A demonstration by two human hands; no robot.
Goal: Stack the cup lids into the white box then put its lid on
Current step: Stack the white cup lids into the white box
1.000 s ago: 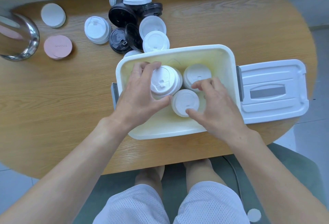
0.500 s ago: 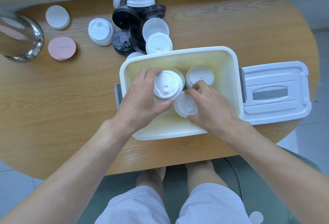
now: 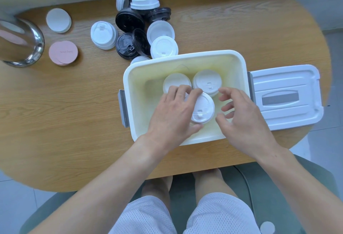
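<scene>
Both forearms reach up from the lower frame into the white box [image 3: 185,57] at centre; the left hand [image 3: 173,114] grips a stack of white cup lids [image 3: 202,108] between thumb and fingers. The right hand [image 3: 243,120] hovers just right of it, fingers loosely spread, holding nothing. The box's lid [image 3: 286,96] lies on the tabletop [image 3: 65,113] touching the box's right side.

Table [image 3: 55,122]: wood-grain top, smooth, matt. White box [image 3: 130,103]: smooth plastic, slight sheen; box lid [image 3: 285,77] the same, with a grey inset. Cup lids: white ones [image 3: 104,34] matt plastic, black ones [image 3: 130,19] glossy plastic. Bowl [image 3: 35,47]: polished metal. Shorts [image 3: 219,213]: white mesh cloth.
</scene>
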